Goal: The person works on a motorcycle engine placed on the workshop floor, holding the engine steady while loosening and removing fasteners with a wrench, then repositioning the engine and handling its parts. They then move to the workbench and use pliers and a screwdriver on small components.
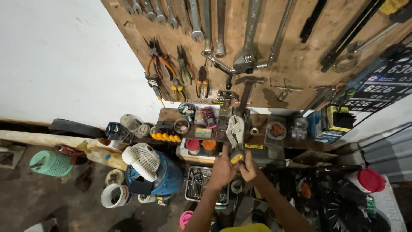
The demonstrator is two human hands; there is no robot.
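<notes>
Workshop: wooden tool board [296, 56] above a cluttered shelf [257, 122]. Left hand [222, 169] and right hand [249, 168] both clenched on locking pliers [235, 133], held upright before the shelf's front edge. Step judged: adjusting; next needs steady grip.

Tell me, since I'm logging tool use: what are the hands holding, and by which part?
Both hands, left hand and right hand, grip silver locking pliers by the lower handle ends; the jaws point up toward the shelf.
</notes>
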